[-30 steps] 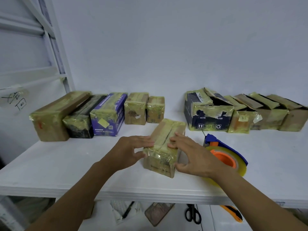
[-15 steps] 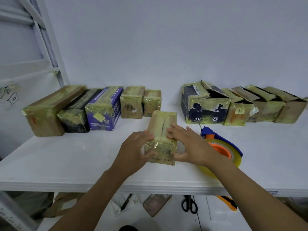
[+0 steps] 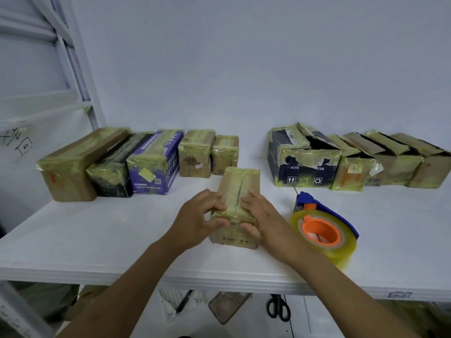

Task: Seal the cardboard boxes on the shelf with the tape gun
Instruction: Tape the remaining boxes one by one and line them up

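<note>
A small brown cardboard box, wrapped in yellowish tape, stands in the middle of the white shelf. My left hand grips its near left corner, fingers curled over the top and thumb on the front face. My right hand holds the near right side the same way. The tape gun, blue with an orange hub and a clear yellowish roll, lies on the shelf just right of my right hand; neither hand touches it.
A row of taped boxes lines the back left. At the back right stand several boxes with raised flaps. Below the shelf edge lie scissors, a pen and a dark flat object. A white frame rises at the left.
Both hands slid back along the small box's top toward its near end and now wrap over the front edge. The box turned a little straighter.
</note>
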